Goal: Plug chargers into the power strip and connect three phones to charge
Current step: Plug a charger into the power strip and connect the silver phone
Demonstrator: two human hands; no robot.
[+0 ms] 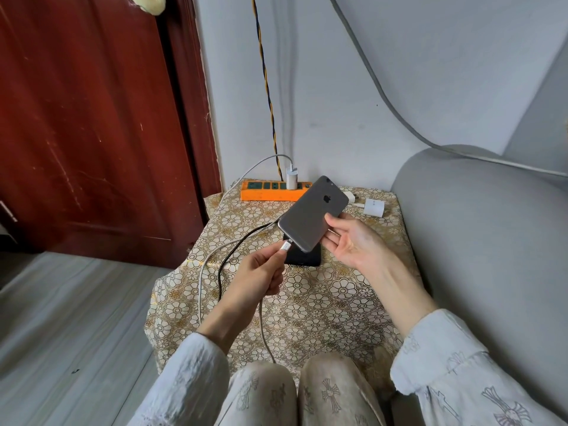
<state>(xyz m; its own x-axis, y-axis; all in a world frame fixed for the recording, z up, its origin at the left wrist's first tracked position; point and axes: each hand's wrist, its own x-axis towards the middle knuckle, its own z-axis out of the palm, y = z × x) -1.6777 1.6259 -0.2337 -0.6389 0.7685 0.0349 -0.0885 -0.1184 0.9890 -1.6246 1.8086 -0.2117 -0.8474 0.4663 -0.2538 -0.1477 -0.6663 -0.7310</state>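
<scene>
Phone (pixel 313 213), stiff, smooth and likely slippery, sits above the desk (pixel 307 302) gripped along its right edge by the right hand (pixel 353 241) (left hand (pixel 261 272) pinches the plug (pixel 285 247) near its port).

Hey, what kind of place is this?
Probably a room in a home: a grey sofa, a red-brown wooden door, and a small table with a floral cloth holding an orange power strip.
</scene>
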